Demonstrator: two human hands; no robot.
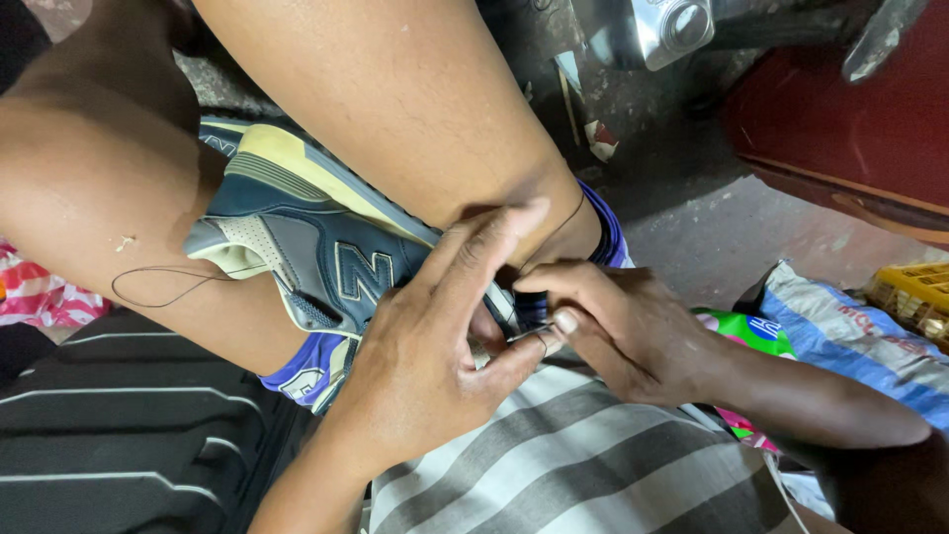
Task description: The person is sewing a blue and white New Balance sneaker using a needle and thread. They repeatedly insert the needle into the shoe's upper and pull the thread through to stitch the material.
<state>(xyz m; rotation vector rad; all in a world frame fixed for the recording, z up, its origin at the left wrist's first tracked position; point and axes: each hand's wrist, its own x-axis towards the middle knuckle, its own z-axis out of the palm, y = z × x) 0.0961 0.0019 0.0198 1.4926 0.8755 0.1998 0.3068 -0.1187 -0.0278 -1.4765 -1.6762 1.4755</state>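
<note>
Sneaker [316, 247], grey and navy with a cream sole edge, lies wedged between the person's two bare legs, its sole turned toward the far left and its side panel facing up. A thin black thread [163, 287] loops across the left leg and runs toward the shoe; another stretch of it passes over the right leg near the far side of the hands.

The left hand [425, 346] presses on the shoe's near right end, fingers stretched out along the upper and thumb bent in toward the other hand. The right hand [613, 331] comes in from the right, its thumb and forefinger pinched together on a small metal needle [529, 334], just where the two hands meet. Both hands touch each other at the fingertips.

Below the hands lies grey-and-white striped cloth [583, 455]. A black ribbed rubber mat [129, 435] fills the near left. To the right sit a blue and white woven sack [850, 326] and a yellow crate [914, 292]; a dark red panel [840, 119] stands at the far right.
</note>
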